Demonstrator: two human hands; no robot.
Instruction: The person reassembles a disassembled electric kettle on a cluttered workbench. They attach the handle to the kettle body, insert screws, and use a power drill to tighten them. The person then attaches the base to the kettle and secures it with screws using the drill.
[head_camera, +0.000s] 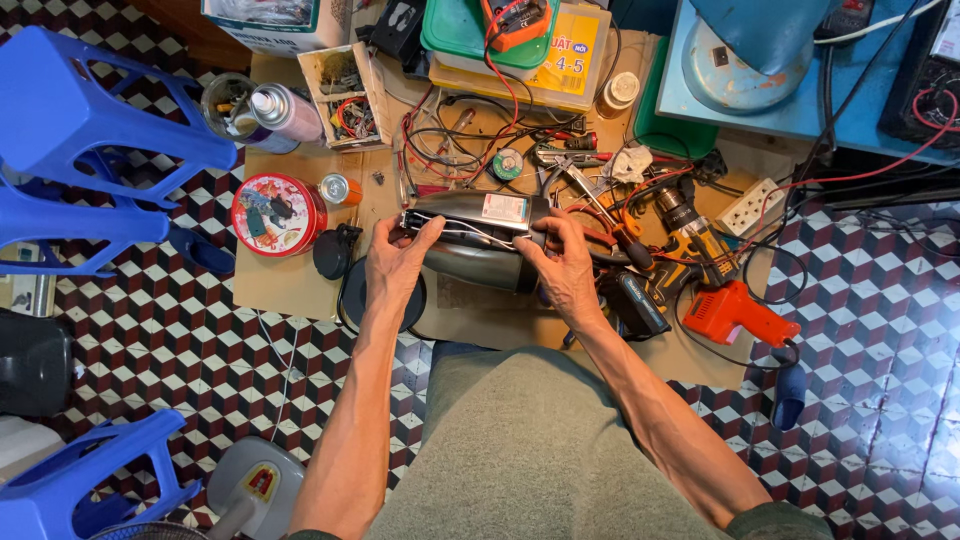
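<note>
Both hands meet on a dark grey, glossy, rounded appliance housing (478, 245) that lies on its side on a sheet of brown cardboard (285, 285) spread over the chequered tile floor (170, 340). The left hand (398, 262) clasps the housing's left end, thumb on top and fingers curled around the near side, a firm grip on the shell. The right hand (562, 268) closes on the right end, its fingertips pinching at the opening where thin white and dark wires (455, 228) run along the exposed top. The right palm hides that end, so what the fingers pinch cannot be made out.

Just left of the housing sits a round black lid (372, 296), partly covered by the left wrist. Further left stands a red round tin (277, 214) holding small parts. To the right lie a yellow-and-black cordless drill (698, 243) and an orange glue gun (738, 315), amid tangled red and black leads (450, 130). Blue plastic stools (85, 130) are cut off at the left edge.
</note>
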